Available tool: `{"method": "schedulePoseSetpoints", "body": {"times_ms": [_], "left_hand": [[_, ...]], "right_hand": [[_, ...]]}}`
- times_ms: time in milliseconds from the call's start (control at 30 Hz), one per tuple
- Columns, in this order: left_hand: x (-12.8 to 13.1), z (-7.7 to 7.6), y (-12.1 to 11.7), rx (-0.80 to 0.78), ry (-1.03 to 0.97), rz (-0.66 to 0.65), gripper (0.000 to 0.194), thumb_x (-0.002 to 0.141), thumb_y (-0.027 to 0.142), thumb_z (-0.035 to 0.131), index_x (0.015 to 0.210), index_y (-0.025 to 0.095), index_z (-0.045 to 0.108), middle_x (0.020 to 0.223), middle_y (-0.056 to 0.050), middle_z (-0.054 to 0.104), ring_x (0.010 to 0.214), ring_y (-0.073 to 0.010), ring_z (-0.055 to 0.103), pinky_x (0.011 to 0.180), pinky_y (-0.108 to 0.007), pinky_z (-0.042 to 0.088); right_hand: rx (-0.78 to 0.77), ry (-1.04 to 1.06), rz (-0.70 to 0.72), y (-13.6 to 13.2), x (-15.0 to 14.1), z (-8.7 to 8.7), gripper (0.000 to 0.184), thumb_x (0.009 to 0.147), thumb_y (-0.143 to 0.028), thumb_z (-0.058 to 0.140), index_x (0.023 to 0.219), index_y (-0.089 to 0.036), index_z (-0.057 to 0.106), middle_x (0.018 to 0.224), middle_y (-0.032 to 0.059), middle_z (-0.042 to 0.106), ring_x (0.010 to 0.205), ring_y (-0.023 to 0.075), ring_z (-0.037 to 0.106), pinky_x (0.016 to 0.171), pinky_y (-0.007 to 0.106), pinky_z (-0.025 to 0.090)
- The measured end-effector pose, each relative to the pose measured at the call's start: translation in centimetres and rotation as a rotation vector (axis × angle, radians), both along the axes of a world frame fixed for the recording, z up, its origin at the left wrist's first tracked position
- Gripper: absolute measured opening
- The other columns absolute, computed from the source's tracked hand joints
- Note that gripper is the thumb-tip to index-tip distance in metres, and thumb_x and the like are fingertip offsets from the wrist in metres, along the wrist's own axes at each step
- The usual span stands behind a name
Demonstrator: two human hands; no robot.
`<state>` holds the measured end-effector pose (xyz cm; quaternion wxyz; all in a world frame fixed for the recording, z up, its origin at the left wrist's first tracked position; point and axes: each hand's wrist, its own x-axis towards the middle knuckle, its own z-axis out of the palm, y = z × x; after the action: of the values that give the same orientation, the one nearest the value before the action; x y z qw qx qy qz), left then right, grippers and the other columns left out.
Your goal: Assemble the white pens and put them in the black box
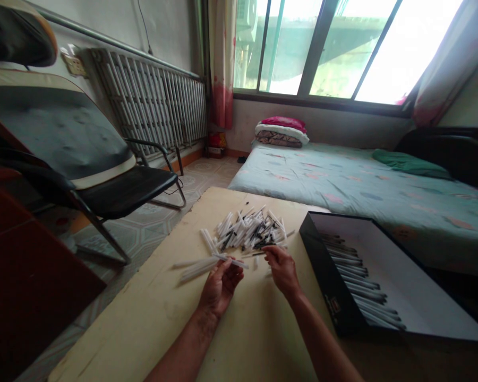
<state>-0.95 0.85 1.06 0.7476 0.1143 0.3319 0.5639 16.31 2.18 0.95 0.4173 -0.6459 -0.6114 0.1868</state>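
Observation:
A loose heap of white plastic pens [247, 233] with black parts lies on a cream-coloured board [143, 323]. My left hand [221, 284] is just in front of the heap, shut on a small bundle of white pens [197, 268] that stick out to the left. My right hand [282, 270] is at the heap's near edge, its fingertips pinching a thin dark-tipped pen [255, 254]. Part of that pen is hidden by the fingers. A few more white pens lie loose on the board around both hands.
A black-rimmed open box [334, 270] with a white base holds a row of pens, right of the board. Behind are a bed with a floral sheet, a pillow, and a window. To the left stand a black chair and a wall radiator.

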Motion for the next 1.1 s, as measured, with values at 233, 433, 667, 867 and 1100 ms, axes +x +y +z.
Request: {"method": "schedulePoseSetpoints", "body": {"times_ms": [233, 433, 667, 867, 1100], "left_hand": [[0.6, 0.3, -0.6, 0.113, 0.099, -0.041, 0.014, 0.072, 0.015, 0.066, 0.083, 0.014, 0.058, 0.073, -0.006, 0.071, 0.063, -0.0153, 0.067, 0.063, -0.026, 0.055], [0.7, 0.2, -0.6, 0.152, 0.132, -0.061, 0.021, 0.068, 0.018, 0.071, 0.083, 0.014, 0.058, 0.073, -0.006, 0.071, 0.065, -0.0155, 0.067, 0.067, -0.027, 0.054], [0.8, 0.3, -0.7, 0.166, 0.153, -0.066, 0.022, 0.066, 0.02, 0.072, 0.082, 0.014, 0.058, 0.073, -0.006, 0.07, 0.065, -0.016, 0.067, 0.067, -0.028, 0.053], [0.9, 0.5, -0.8, 0.187, 0.184, -0.089, 0.023, 0.064, 0.022, 0.074, 0.08, 0.013, 0.06, 0.071, -0.006, 0.07, 0.064, -0.0174, 0.066, 0.066, -0.029, 0.052], [1.0, 0.2, -0.9, 0.249, 0.206, -0.111, 0.021, 0.067, 0.022, 0.072, 0.081, 0.014, 0.059, 0.075, -0.007, 0.07, 0.066, -0.0174, 0.066, 0.069, -0.032, 0.051]], "right_hand": [[-0.027, 0.984, 0.002, -4.3, -2.0, -2.0, 0.03, 0.072, -0.044, 0.065, 0.083, -0.017, 0.057, 0.068, -0.0007, 0.06, 0.055, 0.0115, 0.059, 0.051, 0.023, 0.048], [0.072, 0.758, 0.005, -5.7, -3.1, -1.0, 0.025, 0.075, -0.038, 0.064, 0.087, -0.016, 0.057, 0.067, -0.0005, 0.059, 0.058, 0.0118, 0.058, 0.055, 0.023, 0.047], [0.099, 0.634, 0.053, -6.1, -3.8, -1.0, 0.021, 0.078, -0.034, 0.06, 0.09, -0.017, 0.056, 0.073, 0.0021, 0.062, 0.066, 0.0145, 0.062, 0.063, 0.026, 0.051], [0.107, 0.615, 0.043, -6.0, -3.8, -1.0, 0.018, 0.079, -0.033, 0.058, 0.088, -0.017, 0.057, 0.069, 0.0015, 0.062, 0.062, 0.0139, 0.061, 0.061, 0.026, 0.05], [0.048, 0.678, 0.004, -6.0, -3.7, -0.8, 0.022, 0.078, -0.037, 0.06, 0.085, -0.016, 0.059, 0.061, 0.0004, 0.063, 0.054, 0.0132, 0.06, 0.054, 0.024, 0.049]]}}
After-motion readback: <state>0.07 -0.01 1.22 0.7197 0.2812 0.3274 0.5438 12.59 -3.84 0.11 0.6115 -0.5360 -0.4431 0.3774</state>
